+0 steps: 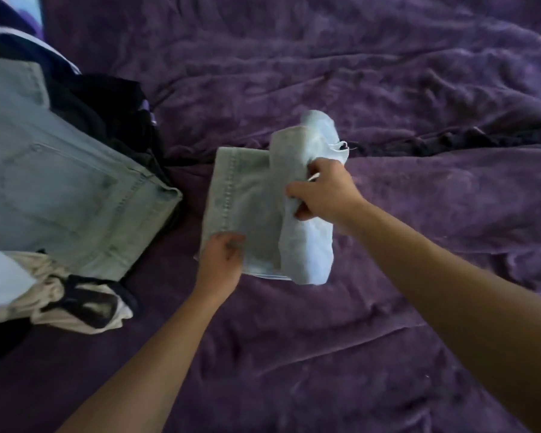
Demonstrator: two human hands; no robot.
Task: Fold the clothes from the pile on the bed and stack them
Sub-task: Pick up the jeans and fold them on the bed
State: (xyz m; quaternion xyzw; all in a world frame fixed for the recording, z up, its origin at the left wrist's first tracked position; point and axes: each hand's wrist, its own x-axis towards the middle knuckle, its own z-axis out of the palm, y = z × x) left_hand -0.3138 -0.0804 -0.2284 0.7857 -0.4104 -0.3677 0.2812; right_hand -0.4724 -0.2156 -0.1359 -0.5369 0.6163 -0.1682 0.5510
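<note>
A small pale-blue denim garment (247, 201) lies partly folded in the middle of the purple bed. Its right part is doubled over into a thick roll (306, 245). My left hand (221, 260) pinches the garment's near left corner. My right hand (325, 190) grips the folded-over layer at the top of the roll, fingers curled into the cloth. The pile of clothes (63, 170) sits at the left, with large light-blue jeans on top of dark garments.
A purple bedspread (419, 98) covers the whole bed, wrinkled. A cream and black garment (75, 304) lies at the near left beside a white cloth (0, 276). A dark fold of fabric (450, 139) runs across the right.
</note>
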